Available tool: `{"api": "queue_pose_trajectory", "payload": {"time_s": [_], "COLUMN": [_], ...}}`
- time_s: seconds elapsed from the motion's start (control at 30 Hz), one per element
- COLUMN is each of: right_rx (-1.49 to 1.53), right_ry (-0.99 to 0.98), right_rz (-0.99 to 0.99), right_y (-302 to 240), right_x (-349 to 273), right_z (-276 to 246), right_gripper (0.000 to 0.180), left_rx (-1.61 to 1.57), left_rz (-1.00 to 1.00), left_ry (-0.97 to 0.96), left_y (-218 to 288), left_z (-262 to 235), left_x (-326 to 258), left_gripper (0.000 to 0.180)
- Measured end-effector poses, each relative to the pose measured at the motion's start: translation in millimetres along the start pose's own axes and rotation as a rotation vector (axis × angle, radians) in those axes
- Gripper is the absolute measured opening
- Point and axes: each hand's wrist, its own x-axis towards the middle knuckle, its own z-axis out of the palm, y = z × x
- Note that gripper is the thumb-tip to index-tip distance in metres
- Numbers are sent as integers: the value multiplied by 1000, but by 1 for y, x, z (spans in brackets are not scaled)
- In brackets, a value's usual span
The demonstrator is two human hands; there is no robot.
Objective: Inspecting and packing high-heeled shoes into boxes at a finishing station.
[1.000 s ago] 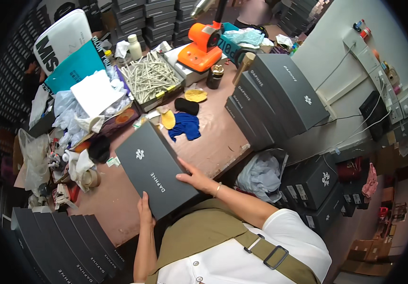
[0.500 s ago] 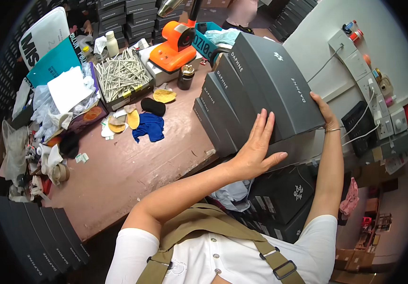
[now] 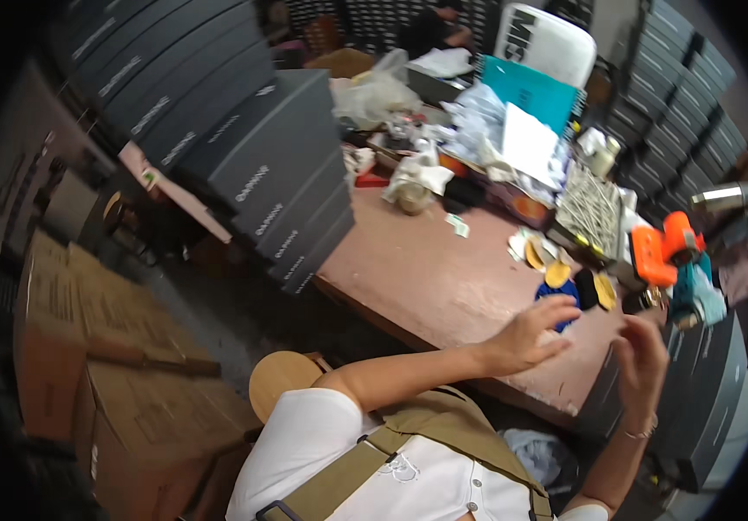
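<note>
My left hand (image 3: 530, 337) hovers over the front right part of the table (image 3: 443, 300) with its fingers spread and nothing in it. Beyond it lie a blue cloth (image 3: 560, 304), a black pad (image 3: 586, 290) and yellow pads (image 3: 605, 292). Near the table's right end my right hand (image 3: 642, 360) is raised, fingers loosely bent and apart, holding nothing. Dark grey shoeboxes (image 3: 711, 395) are stacked just to its right, and the hand appears apart from them.
Tall stacks of dark grey boxes (image 3: 291, 148) stand at the table's left end. Brown cartons (image 3: 152, 417) and a round wooden stool (image 3: 283, 382) are at the lower left. Farther back are a box of pale sticks (image 3: 589, 208), an orange tool (image 3: 656, 252) and a white sheet (image 3: 529, 143).
My hands have come off the grey shoeboxes at the right. The view has swung left, bringing the left-hand box stacks, cartons and stool into sight.
</note>
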Motion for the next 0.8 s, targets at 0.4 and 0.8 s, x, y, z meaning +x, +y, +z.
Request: {"api": "queue_pose_trajectory", "payload": {"time_s": [0.4, 0.8], "right_rx": [472, 645], "right_ry": [-812, -557], "right_rz": [-622, -548], "right_y": [-289, -356], "right_x": [202, 244], "right_z": [268, 405], "right_gripper": [21, 85], "left_rx": [425, 279], "left_rz": [4, -146], "left_ry": [1326, 1292], "left_y": [140, 83], "left_z": [-455, -710], "left_x": [-220, -176], "left_gripper": [51, 78]}}
